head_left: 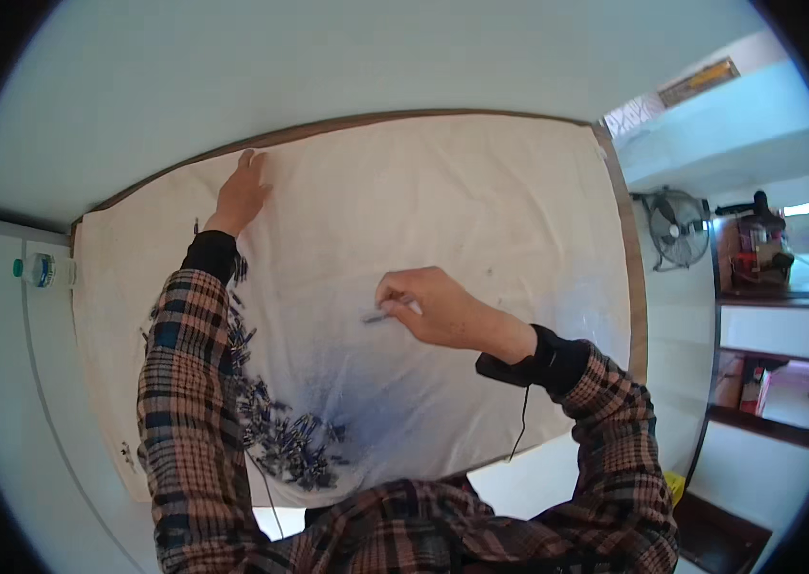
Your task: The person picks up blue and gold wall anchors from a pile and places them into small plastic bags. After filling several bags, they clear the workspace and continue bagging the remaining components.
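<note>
A pale cloth (443, 191) covers the table in front of me, with a blue powdery stain (356, 402) at its near middle. My left hand (242, 194) reaches to the far left of the cloth, its fingers stretched out and resting near the edge. Over the middle, my right hand (435, 306) pinches a small slim grey-blue piece (376, 317), too small to make out its kind. Beneath and beside my left forearm lies a scattered heap of small dark blue and black pieces (294, 445), partly hidden by the sleeve.
The table's wooden edge (638, 287) shows on the right. A clear bottle with a green cap (41, 271) is at the far left, beyond the cloth. To the right are a fan (677, 228) and shelves (773, 316). A dark cord (523, 421) hangs from my right wrist.
</note>
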Available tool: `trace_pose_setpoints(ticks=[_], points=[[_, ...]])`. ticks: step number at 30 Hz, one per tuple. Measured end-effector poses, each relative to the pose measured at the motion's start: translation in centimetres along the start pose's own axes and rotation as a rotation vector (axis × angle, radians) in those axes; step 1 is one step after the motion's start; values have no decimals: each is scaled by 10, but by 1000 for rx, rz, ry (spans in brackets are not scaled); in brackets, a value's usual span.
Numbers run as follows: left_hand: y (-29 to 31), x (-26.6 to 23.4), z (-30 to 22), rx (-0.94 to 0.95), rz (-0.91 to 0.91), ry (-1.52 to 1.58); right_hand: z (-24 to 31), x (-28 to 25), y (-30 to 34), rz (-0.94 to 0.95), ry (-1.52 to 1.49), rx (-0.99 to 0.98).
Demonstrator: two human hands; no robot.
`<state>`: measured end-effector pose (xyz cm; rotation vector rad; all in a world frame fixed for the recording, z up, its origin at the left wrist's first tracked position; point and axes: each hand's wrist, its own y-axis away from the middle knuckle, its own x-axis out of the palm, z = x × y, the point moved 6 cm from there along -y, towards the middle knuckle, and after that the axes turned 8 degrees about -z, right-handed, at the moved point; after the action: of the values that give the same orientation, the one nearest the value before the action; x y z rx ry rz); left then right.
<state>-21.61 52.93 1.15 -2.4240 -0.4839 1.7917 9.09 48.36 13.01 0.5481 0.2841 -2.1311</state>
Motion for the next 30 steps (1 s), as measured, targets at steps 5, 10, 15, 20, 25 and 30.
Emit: trace_pose_setpoints(ticks=[5,10,15,20,25,30], points=[[-21,6,10,-33,61,-36,-40,20,-62,1,70,-100],[-31,17,-5,-123,191,-14,-83,-8,-88,-315,259,-311],[-37,16,24,-98,139,-56,-144,-103,-114,-673,621,-138],[-42,21,36,-71,76,-12,-219,-164,-130,-484,790,297],[-59,23,15,-163,-117,117,-250,-185,-132,-542,870,144],[-64,8,4,-55,-340,10,-234,-192,-131,-672,1014,334]])
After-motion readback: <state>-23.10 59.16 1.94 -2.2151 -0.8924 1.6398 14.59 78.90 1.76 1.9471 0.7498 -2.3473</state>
